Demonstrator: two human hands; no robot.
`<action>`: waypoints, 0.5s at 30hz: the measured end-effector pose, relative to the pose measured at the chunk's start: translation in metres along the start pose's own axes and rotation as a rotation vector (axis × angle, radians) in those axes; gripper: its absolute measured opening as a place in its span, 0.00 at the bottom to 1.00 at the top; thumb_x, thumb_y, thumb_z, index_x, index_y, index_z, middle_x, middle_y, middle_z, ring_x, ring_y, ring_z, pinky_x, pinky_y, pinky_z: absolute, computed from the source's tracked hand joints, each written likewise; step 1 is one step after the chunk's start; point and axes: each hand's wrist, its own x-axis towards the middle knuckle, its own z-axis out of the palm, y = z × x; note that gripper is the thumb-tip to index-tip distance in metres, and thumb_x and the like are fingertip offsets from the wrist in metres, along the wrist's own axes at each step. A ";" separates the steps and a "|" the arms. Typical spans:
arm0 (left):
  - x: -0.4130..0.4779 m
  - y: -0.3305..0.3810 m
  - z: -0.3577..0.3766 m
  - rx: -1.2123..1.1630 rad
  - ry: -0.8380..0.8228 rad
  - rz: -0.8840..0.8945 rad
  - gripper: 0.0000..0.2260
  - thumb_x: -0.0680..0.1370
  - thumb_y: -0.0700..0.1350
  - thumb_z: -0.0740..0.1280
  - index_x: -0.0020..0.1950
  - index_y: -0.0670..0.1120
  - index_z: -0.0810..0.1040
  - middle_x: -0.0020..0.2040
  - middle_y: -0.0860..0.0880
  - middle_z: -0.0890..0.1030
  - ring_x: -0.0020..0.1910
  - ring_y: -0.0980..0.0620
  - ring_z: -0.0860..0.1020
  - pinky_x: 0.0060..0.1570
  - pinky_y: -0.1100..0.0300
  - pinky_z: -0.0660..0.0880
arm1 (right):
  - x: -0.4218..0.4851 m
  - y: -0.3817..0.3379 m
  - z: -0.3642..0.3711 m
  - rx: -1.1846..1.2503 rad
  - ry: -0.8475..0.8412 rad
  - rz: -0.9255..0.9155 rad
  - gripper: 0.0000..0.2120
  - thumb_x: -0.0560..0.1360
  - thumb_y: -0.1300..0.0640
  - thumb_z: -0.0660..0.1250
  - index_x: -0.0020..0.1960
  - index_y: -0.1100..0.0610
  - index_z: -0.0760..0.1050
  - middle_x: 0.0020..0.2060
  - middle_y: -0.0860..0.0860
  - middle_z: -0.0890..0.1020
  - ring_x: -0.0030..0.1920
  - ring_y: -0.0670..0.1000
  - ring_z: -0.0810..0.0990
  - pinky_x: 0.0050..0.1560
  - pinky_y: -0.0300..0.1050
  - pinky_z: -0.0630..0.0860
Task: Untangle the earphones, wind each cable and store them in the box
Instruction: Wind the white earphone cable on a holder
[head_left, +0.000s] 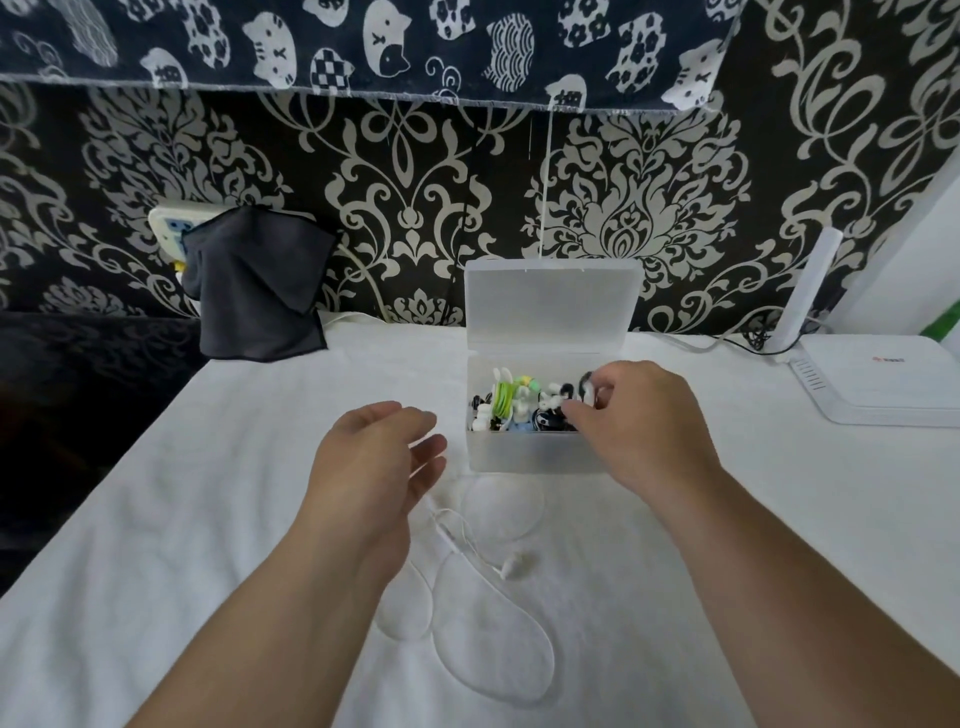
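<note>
Upper left of the frame: a dark grey cloth (254, 291) hangs over a white power strip (169, 226) mounted on the black wall with a silver damask pattern (405, 171). A navy fabric printed with white cats (363, 47) runs along the top edge.

Left of centre: the left hand (379, 457) hovers over the white cloth-covered worktop (156, 519). Its palm is turned inward and its fingers are relaxed and spread, holding nothing.

Lower centre: a loose white earphone cable (493, 639) lies on the worktop in several wide loops, just below and beside the left hand. One white earbud (514, 566) rests between the loops. This cable is outside the box, near its front wall.

Centre: a translucent rectangular plastic box (524, 452) stands with its hinged lid (550, 306) raised upright against the wall. Inside lie wound earphones: a green wound cable (503, 397) at the left end, with white and black coils beside it.

Right of centre: the right hand (639, 421) reaches over the right end of the box. Its thumb and fingertips are curled down onto a black-and-white wound bundle (574, 395) among the contents, pinching it.

Far right: a flat white router (883, 384) with an upright white antenna (805, 291) sits on the worktop, well apart from the box.
</note>
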 end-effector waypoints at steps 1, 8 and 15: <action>0.002 0.002 -0.002 -0.005 0.009 0.010 0.12 0.76 0.33 0.68 0.58 0.40 0.75 0.49 0.42 0.79 0.45 0.44 0.81 0.45 0.54 0.79 | -0.001 -0.002 -0.001 -0.078 -0.010 -0.018 0.09 0.75 0.53 0.69 0.45 0.59 0.81 0.39 0.53 0.80 0.43 0.57 0.78 0.37 0.44 0.68; 0.009 0.011 -0.011 -0.049 0.041 0.061 0.13 0.76 0.33 0.67 0.60 0.39 0.75 0.50 0.43 0.78 0.46 0.43 0.81 0.46 0.54 0.79 | -0.008 -0.005 -0.008 -0.167 -0.041 -0.149 0.14 0.74 0.65 0.62 0.54 0.56 0.82 0.53 0.53 0.78 0.53 0.57 0.76 0.51 0.51 0.76; 0.012 0.016 -0.020 0.212 0.055 0.164 0.13 0.77 0.35 0.66 0.60 0.44 0.75 0.49 0.44 0.80 0.49 0.45 0.81 0.53 0.51 0.79 | -0.018 -0.011 -0.018 -0.175 -0.016 -0.206 0.12 0.73 0.65 0.63 0.52 0.56 0.81 0.51 0.52 0.81 0.52 0.57 0.77 0.54 0.51 0.73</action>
